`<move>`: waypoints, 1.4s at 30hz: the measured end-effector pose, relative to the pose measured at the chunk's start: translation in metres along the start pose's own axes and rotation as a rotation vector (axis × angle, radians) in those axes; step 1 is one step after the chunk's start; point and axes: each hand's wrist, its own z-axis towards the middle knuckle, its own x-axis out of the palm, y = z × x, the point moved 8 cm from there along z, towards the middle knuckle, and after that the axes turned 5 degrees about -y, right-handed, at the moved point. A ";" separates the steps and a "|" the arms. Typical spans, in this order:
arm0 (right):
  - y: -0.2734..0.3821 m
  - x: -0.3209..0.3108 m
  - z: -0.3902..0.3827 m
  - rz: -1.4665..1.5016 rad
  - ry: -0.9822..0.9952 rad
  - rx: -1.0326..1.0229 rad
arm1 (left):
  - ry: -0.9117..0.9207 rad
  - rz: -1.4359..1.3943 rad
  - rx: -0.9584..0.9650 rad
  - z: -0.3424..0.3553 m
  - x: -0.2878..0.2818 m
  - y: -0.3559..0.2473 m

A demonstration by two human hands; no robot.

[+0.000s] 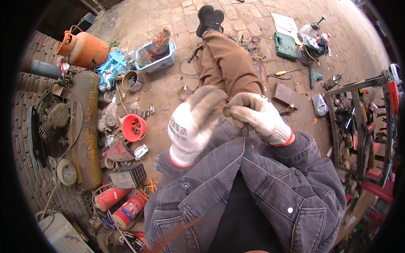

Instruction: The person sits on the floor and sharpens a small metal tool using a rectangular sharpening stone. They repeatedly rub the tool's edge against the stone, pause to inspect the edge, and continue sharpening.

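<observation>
Both my hands wear white knitted work gloves with greyed fingers, and they are close together over my lap. My left hand [190, 122] is slightly blurred, its fingers stretched out toward the right and nothing visible in its grasp. On the other side, my right hand [258, 113] has thumb and fingers pinched together. At its fingertips shows a small dark roundish piece [227, 111], too small and partly covered to name. Beneath the hands lie my brown trousers [230, 63], legs stretched forward and crossed at the dark shoes [206, 21].
On the left are an orange gas cylinder [90, 49], a blue basin [156, 64], a red bucket [134, 127], fire extinguishers [130, 210] and a long rusty tank [86, 130]. Ahead lie tangled wires [255, 48] and a green case [285, 45]. A metal tool rack [356, 126] stands at right.
</observation>
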 end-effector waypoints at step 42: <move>-0.071 -0.260 0.097 -0.243 -0.505 -0.146 | -0.031 -0.062 -0.792 0.122 0.183 0.246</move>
